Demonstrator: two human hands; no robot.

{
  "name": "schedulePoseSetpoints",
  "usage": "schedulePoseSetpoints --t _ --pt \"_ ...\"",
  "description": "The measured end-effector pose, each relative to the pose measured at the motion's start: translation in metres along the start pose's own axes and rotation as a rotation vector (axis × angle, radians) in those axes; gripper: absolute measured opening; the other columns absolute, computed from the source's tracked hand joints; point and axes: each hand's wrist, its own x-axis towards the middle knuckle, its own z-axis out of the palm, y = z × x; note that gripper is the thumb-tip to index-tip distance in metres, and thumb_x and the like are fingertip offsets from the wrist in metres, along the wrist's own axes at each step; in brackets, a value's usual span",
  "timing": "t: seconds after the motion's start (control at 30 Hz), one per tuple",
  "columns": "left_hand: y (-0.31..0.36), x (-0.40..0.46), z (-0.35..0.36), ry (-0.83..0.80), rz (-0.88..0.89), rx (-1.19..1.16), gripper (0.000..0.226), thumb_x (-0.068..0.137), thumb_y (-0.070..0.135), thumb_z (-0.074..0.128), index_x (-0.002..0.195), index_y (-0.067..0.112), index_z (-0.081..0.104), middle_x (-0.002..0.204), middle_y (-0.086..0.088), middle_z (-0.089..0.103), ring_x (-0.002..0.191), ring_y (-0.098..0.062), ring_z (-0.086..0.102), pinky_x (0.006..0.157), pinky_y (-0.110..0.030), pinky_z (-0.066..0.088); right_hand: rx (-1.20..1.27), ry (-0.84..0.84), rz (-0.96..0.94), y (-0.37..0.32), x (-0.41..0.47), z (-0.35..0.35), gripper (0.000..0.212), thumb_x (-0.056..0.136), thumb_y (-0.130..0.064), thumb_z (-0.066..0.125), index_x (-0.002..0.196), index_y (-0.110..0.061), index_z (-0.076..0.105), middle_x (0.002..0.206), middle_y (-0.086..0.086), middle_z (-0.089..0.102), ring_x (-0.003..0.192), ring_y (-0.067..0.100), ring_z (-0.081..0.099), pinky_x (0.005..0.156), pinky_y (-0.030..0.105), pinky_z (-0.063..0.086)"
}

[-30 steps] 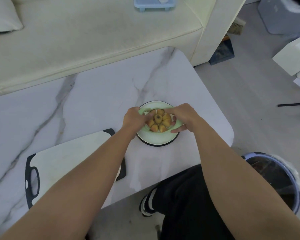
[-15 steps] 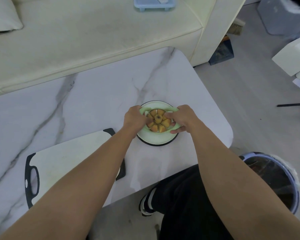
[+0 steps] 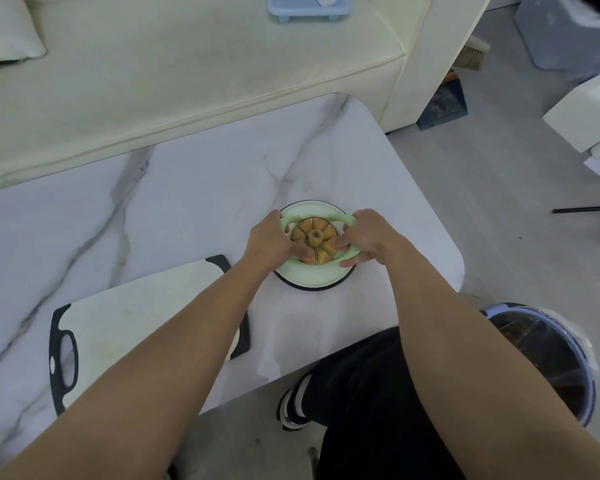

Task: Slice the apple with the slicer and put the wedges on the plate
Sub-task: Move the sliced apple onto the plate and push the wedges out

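Note:
A pale green apple slicer sits over the light green plate near the table's right edge. The apple fills the slicer's ring, cut into several yellow wedges around a round core, with metal blades showing between them. My left hand grips the slicer's left handle and its thumb presses on the wedges. My right hand grips the right handle, its thumb also lying on the apple. The wedges' lower parts are hidden by the slicer.
A white cutting board with black handles lies at the front left of the marble table. A bin with a liner stands on the floor at the right. A cream sofa runs behind the table.
Both hands have shifted a little on the slicer, and their thumbs now press further onto the wedges. The core stands more plainly in the middle.

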Motion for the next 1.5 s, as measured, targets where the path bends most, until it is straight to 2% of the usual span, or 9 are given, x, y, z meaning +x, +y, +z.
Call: schedulePoseSetpoints --t 0.2,0.3,0.4,0.53,0.67,0.77,0.9,1.2,1.5 --pt "0.003 0.006 -0.001 0.049 0.06 0.086 0.051 0.063 0.023 0.094 0.09 0.017 0.051 0.081 0.005 0.056 0.071 -0.009 0.051 0.053 -0.028 0.038 -0.073 0.089 -0.018 -0.004 0.004 0.003 0.029 0.071 0.01 0.081 0.081 -0.006 0.058 0.068 0.015 0.063 0.058 0.032 0.069 0.058 0.05 0.065" --pt "0.005 0.008 -0.005 0.008 0.047 0.064 0.054 0.063 0.025 0.096 0.098 0.011 0.057 0.092 -0.004 0.063 0.085 -0.024 0.061 0.069 -0.042 0.055 -0.071 0.068 0.009 -0.004 0.006 0.002 0.024 0.072 0.009 0.08 0.082 -0.002 0.061 0.066 0.014 0.062 0.052 0.03 0.069 0.059 0.05 0.065" --pt "0.005 0.006 -0.004 0.016 0.035 0.028 0.055 0.063 0.027 0.095 0.101 0.009 0.059 0.095 -0.007 0.065 0.091 -0.029 0.063 0.079 -0.048 0.057 -0.072 0.04 0.031 -0.005 0.005 0.0 0.022 0.074 0.002 0.076 0.093 0.004 0.065 0.074 0.015 0.063 0.055 0.032 0.069 0.065 0.051 0.066" --pt "0.003 0.002 -0.002 0.003 0.005 -0.07 0.05 0.066 0.031 0.094 0.095 0.013 0.057 0.085 0.001 0.06 0.075 -0.02 0.057 0.061 -0.037 0.051 0.011 0.022 0.014 -0.009 0.0 -0.002 0.034 0.069 -0.021 0.078 0.094 -0.003 0.065 0.087 0.012 0.058 0.065 0.026 0.068 0.062 0.05 0.065" --pt "0.004 0.0 -0.002 -0.018 -0.045 -0.156 0.045 0.073 0.042 0.082 0.097 0.013 0.058 0.086 0.0 0.06 0.073 -0.018 0.056 0.051 -0.028 0.046 -0.069 0.042 -0.004 -0.009 -0.002 -0.001 0.059 0.061 -0.04 0.092 0.098 -0.004 0.065 0.084 0.012 0.063 0.071 0.03 0.073 0.061 0.048 0.066" --pt "0.005 0.001 -0.002 -0.006 -0.051 -0.166 0.048 0.074 0.049 0.084 0.09 0.016 0.054 0.086 -0.001 0.06 0.073 -0.019 0.056 0.052 -0.029 0.047 -0.108 0.082 -0.029 -0.01 -0.003 0.002 0.061 0.061 -0.038 0.095 0.101 -0.003 0.064 0.083 0.012 0.066 0.075 0.032 0.074 0.06 0.048 0.066" --pt "0.004 0.004 0.0 0.04 -0.033 -0.161 0.052 0.069 0.04 0.093 0.083 0.017 0.049 0.08 -0.001 0.057 0.07 -0.02 0.053 0.062 -0.037 0.047 -0.096 0.116 -0.046 -0.011 -0.004 0.005 0.058 0.059 -0.036 0.097 0.095 -0.004 0.064 0.08 0.013 0.066 0.065 0.026 0.07 0.052 0.04 0.065" --pt "0.007 0.009 -0.005 0.04 -0.092 -0.265 0.049 0.061 0.027 0.099 0.073 0.016 0.052 0.069 -0.002 0.058 0.065 -0.023 0.053 0.061 -0.035 0.041 0.028 0.129 -0.056 -0.013 -0.002 0.009 0.057 0.06 -0.026 0.099 0.099 0.003 0.069 0.082 0.01 0.058 0.066 0.022 0.066 0.049 0.039 0.062" --pt "0.011 0.008 -0.012 0.024 -0.109 -0.285 0.045 0.059 0.023 0.101 0.08 0.011 0.063 0.077 -0.007 0.066 0.07 -0.024 0.062 0.065 -0.036 0.046 0.068 0.151 -0.077 -0.011 -0.001 0.014 0.057 0.058 -0.026 0.1 0.095 0.001 0.068 0.083 0.009 0.059 0.06 0.023 0.068 0.048 0.043 0.063"
